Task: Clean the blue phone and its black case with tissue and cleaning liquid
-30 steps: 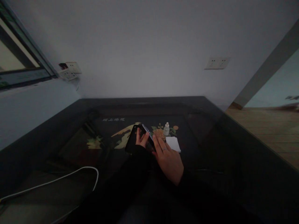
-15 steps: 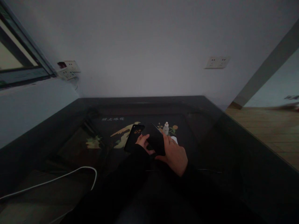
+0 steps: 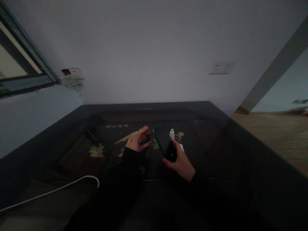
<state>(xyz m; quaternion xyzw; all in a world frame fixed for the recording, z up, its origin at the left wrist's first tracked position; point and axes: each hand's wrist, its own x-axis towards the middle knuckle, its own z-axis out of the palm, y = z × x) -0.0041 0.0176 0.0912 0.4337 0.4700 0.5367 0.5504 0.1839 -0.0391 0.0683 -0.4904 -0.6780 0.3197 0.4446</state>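
The fingers of the right hand (image 3: pixel 182 163) are closed about the lower end of a dark phone (image 3: pixel 166 141), with the thumb placed at the near corner and the fingers along the right side. The fingers of the left hand (image 3: pixel 136 141) are spread and slightly blurred; nothing is seen to be gripped by them, and what may lie beneath them cannot be made out. The phone is situated between the two hands, tilted above the black table (image 3: pixel 228 154), its bright left edge turned toward the left hand. A small white bottle (image 3: pixel 171 134) stands upright just beyond the right hand, and a white pad (image 3: pixel 181 147) is partly hidden by that hand. The handling is judged to be in mid-course: the phone is already secured in one hand, whereas its release is not yet shown, and the bottle appears to be unheld.
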